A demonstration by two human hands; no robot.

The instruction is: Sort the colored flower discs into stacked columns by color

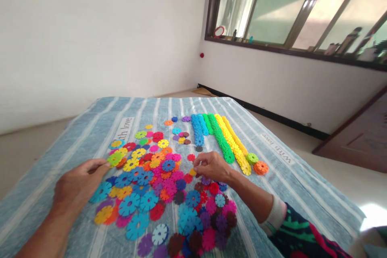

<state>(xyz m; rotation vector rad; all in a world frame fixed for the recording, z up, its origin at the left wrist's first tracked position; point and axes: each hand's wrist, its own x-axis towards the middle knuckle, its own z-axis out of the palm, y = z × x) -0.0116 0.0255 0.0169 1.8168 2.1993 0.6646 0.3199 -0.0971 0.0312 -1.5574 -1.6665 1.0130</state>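
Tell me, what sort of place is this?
Probably a room in a home, perhaps a bedroom. A striped cloth printed "With love" covers the surface under the colourful discs, and bottles and what looks like a small red-rimmed mirror stand along the windowsill.

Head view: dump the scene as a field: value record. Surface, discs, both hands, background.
surface: striped blue cloth
loose discs: mixed-colour pile, many overlapping
rows: overlapping discs, left to right blue, green, yellow
near row ends: orange discs, stacked
left hand: fingers at a lime-green disc; grip unclear
right hand: curled by a yellow disc; hold unclear
background: white wall; window upper right
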